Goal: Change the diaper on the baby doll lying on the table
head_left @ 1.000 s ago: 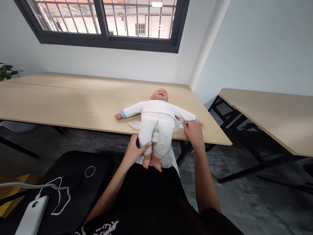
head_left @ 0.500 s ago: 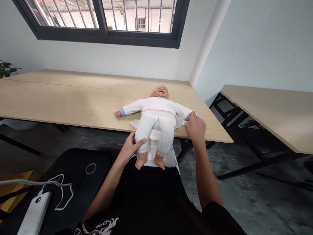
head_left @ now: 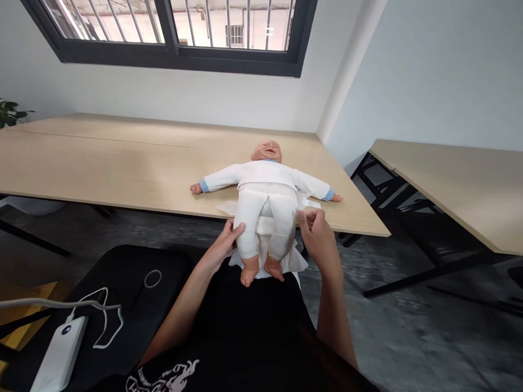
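Note:
A baby doll in a white top with blue cuffs lies face up, its legs hanging past the table's front edge. My left hand is closed round the doll's leg on the left, thumb on top and fingers behind it. Beside the doll's other leg is my right hand, its fingers bent and slightly apart, with nothing seen in them. Under the doll's hips a white diaper is spread, and its lower part hangs behind the legs. A white diaper tab sticks out on the right, above my right hand.
The doll rests on a long wooden table against the wall below a barred window. Another table stands to the right across a gap. At lower left, a black chair carries a white power bank with a cable.
My right hand has let go of the diaper tab and come down and left beside the doll's leg. The doll's legs have shifted slightly to the right, with my left hand still on one.

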A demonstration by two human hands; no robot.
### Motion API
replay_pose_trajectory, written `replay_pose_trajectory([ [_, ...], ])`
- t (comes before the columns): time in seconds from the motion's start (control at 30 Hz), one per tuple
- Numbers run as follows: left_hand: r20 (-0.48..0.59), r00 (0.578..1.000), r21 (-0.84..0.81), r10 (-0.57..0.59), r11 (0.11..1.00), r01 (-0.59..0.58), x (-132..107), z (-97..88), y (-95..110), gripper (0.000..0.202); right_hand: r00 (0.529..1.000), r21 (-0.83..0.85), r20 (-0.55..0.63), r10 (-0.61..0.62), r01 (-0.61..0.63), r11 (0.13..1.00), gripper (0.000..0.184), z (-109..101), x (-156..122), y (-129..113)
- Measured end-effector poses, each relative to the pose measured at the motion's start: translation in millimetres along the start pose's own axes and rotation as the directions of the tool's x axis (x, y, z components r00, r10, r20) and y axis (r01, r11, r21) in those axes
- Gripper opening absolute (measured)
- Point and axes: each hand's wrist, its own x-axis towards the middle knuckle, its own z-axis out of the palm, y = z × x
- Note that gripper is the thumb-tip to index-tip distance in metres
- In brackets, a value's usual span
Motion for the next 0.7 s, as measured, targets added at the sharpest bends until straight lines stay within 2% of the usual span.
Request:
replay_pose_trajectory([
  [0.1,0.071,0.996,-0.048,-0.062,0.997,0.065,6.3,-1.5,-3.5,0.074,0.993,0.035,0.063,0.097,-0.099,0.994,0.054,-0.7,-20.3,-5.5],
  [0.2,0.086,0.990,-0.058,-0.112,0.991,0.117,10.6,-2.3,-6.0,0.081,0.971,-0.013,0.175,0.165,-0.165,0.986,0.059,-0.6,-26.5,-8.4],
  [0.3,0.074,0.994,-0.021,-0.074,0.997,0.076,10.1,-0.2,-8.7,0.079,0.928,-0.066,0.318,0.195,-0.184,0.981,0.068,5.5,-25.7,-9.9],
  [0.37,0.064,0.998,0.092,-0.015,0.996,0.009,8.6,2.5,-11.3,0.072,0.905,-0.097,0.368,0.213,-0.191,0.977,0.073,12.4,-25.2,-12.3],
  [0.43,0.064,0.997,0.228,0.048,0.972,-0.061,7.5,5.0,-14.9,0.068,0.904,-0.138,0.359,0.232,-0.195,0.971,0.070,18.3,-26.1,-16.4],
  [0.5,0.051,0.994,0.300,0.094,0.948,-0.105,7.4,5.8,-19.3,0.066,0.917,-0.180,0.326,0.228,-0.177,0.968,0.057,20.1,-28.0,-20.7],
  [0.6,-0.009,0.990,0.304,0.142,0.943,-0.132,7.3,2.7,-23.6,0.064,0.948,-0.281,0.223,0.228,-0.162,0.946,0.043,11.6,-30.2,-22.1],
  [0.7,-0.034,0.988,0.267,0.151,0.954,-0.137,5.6,-3.8,-19.6,0.066,0.980,-0.338,0.046,0.192,-0.165,0.926,0.041,-5.5,-27.2,-13.9],
])
